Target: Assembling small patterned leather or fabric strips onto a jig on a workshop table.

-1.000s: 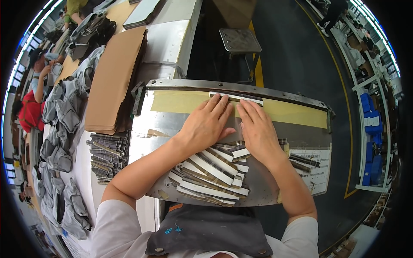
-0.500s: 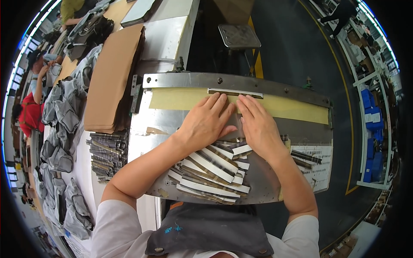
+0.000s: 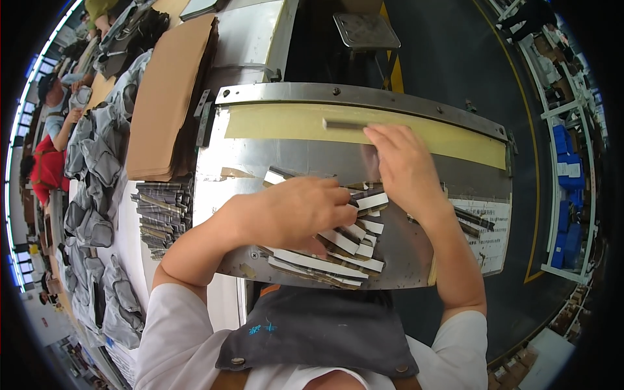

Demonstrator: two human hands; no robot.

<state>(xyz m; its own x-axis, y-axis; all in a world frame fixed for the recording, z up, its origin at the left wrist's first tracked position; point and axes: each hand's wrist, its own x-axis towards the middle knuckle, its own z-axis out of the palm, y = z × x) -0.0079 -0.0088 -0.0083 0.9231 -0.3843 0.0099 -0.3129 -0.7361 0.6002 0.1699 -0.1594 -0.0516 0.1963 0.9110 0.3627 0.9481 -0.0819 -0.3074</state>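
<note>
A metal work plate (image 3: 244, 153) lies before me, with a yellow band (image 3: 266, 123) along its far side below a metal bar (image 3: 377, 97). My right hand (image 3: 408, 166) is over the band, its fingertips closed on the right end of a narrow dark strip (image 3: 346, 124) with a pale end. Its thumb is blurred. My left hand (image 3: 296, 211) is curled over a loose pile of brown and dark patterned strips with white faces (image 3: 325, 265). Its fingers are closed among the strips; whether one is gripped I cannot make out.
Brown card sheets (image 3: 166, 104) are stacked at the left, above a bundle of dark strips (image 3: 162, 218). Grey fabric pieces (image 3: 97, 221) line the left table, where other people work. A metal stool (image 3: 366, 31) stands beyond the plate; blue bins (image 3: 567, 195) fill a right-hand shelf.
My left hand has pulled back from the far bar to the pile and curled. My right hand has lifted off its flat press and now pinches the strip, which sits nearer me.
</note>
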